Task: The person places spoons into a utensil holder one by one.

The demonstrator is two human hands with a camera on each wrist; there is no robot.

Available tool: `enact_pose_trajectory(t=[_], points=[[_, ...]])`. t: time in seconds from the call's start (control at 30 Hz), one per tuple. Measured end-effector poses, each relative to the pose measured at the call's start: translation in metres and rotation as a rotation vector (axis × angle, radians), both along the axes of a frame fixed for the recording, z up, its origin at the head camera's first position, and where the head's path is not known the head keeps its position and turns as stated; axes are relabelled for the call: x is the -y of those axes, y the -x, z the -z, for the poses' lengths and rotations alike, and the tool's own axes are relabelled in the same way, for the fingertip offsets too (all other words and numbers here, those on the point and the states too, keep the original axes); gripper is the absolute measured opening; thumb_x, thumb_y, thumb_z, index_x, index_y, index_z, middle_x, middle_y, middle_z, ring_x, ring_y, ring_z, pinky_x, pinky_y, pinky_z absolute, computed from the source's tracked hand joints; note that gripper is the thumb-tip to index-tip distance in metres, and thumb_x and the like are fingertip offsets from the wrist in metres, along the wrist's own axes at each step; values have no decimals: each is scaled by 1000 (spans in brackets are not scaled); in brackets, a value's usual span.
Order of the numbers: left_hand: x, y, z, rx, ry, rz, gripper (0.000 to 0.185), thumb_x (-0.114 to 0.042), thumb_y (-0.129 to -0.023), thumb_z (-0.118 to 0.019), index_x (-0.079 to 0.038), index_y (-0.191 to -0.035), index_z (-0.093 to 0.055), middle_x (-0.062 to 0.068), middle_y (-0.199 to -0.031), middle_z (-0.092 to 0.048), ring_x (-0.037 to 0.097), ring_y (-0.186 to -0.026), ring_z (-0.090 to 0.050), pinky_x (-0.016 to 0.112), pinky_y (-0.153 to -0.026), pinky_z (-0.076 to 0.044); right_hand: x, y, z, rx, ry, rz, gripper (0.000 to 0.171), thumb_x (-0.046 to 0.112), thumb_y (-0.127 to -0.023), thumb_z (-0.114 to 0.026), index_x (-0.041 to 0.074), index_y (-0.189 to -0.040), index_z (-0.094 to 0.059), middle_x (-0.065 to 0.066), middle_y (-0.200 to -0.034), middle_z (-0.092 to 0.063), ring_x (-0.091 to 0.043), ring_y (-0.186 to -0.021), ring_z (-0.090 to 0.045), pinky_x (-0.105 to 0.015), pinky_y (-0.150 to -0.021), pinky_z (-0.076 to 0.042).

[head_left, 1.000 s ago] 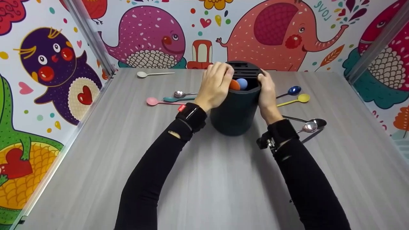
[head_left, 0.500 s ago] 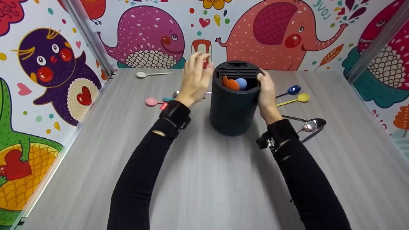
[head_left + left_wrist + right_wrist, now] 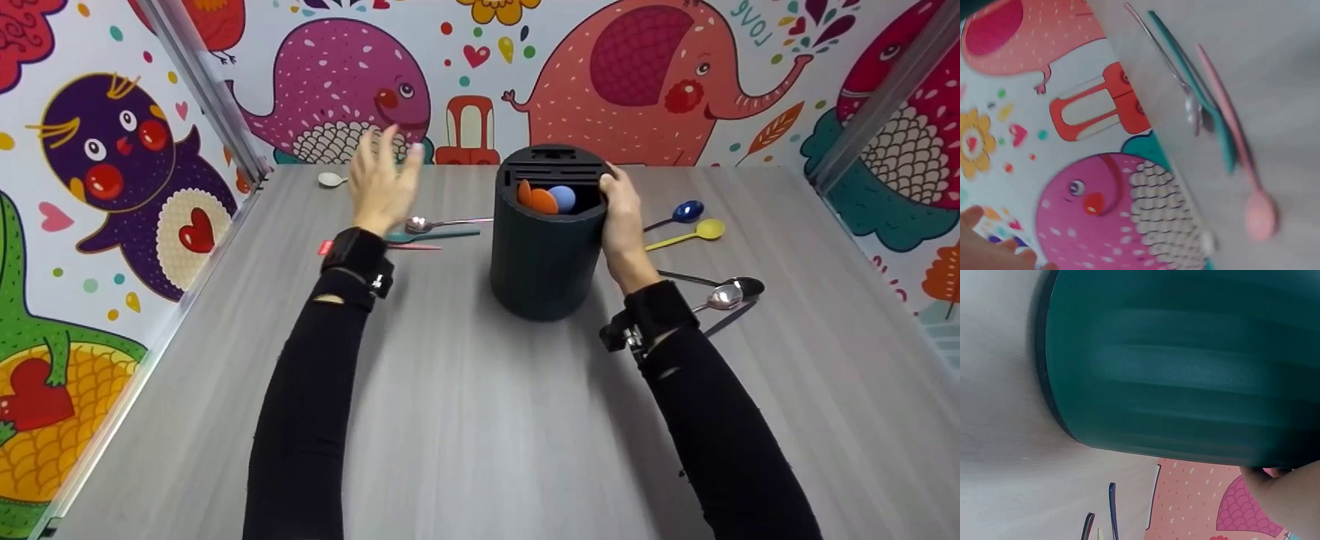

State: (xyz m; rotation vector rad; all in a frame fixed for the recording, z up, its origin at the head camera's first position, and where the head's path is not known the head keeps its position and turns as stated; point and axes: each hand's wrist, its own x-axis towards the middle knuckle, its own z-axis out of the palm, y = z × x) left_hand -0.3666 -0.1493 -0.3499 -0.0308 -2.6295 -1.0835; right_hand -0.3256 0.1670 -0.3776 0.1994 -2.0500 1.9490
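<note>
While the right hand (image 3: 621, 217) grips the upper right side of the dark holder (image 3: 547, 247), fingers curled round its rim, we note the left hand (image 3: 381, 184) raised above the table (image 3: 480, 420) with fingers spread wide and holding nothing. It hovers left of the holder, well apart from it, over the near end of a group of spoons. The motion blur on the left hand keeps us from telling finer finger detail.

We record the holder standing upright near the middle of the table, slightly toward the far edge. Its top is part slotted lid, part open compartment. Inside the open compartment we see two orange spoon bowls (image 3: 536, 198) and one blue spoon bowl (image 3: 562, 198), handles down. The right wrist view shows only the holder's ribbed wall (image 3: 1185, 365) close up.

Just below the left hand lie a metal spoon (image 3: 424, 223), a teal spoon (image 3: 439, 235) and a pink spoon (image 3: 1252, 191), side by side. A white spoon (image 3: 330, 179) lies near the far left corner. Right of the holder lie a dark blue spoon (image 3: 684, 212) and a yellow spoon (image 3: 701, 232); nearer the right wrist, a second metal spoon (image 3: 724, 298) and a black spoon (image 3: 746, 287).
</note>
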Motion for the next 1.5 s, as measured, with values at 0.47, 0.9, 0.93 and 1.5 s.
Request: enact_pose_trajectory(t=[0.47,0.9,0.93,1.5], points=[[67,0,49,270,-66,-235,75,-63,-103,-30,-25,-164,-13,20,-168,0,41,-153,-1,60,-121,-2,-2,1,1,-3,-2,-2,52,27,-105,-35,2,-149,-45,-12,-145,-50,-18,-130,-44,-32,-113,-31],[78,3,86,612,170,-185,75,-39,-102,-41,-11,-164,-9,28,-165,-5,50,-149,-3,68,-117,1,-1,-1,0,22,-19,3,53,30,-105,-35,3,-150,-43,-11,-147,-49,-19,-132,-43,-35,-115,-30],[78,3,88,608,191,-171,73,-36,-102,-42,-10,-164,-12,28,-164,-8,50,-149,-5,68,-117,0,-1,-1,0,20,-15,4,53,30,-105,-35,3,-150,-43,-12,-146,-49,-19,-131,-43,-34,-115,-30],[76,5,97,462,261,-76,36,-10,-91,-63,2,-125,-67,26,-134,-57,44,-125,-49,55,-107,-38,-2,1,2,8,-11,9,52,27,-104,-36,2,-148,-45,-12,-144,-50,-18,-128,-45,-32,-112,-31]])
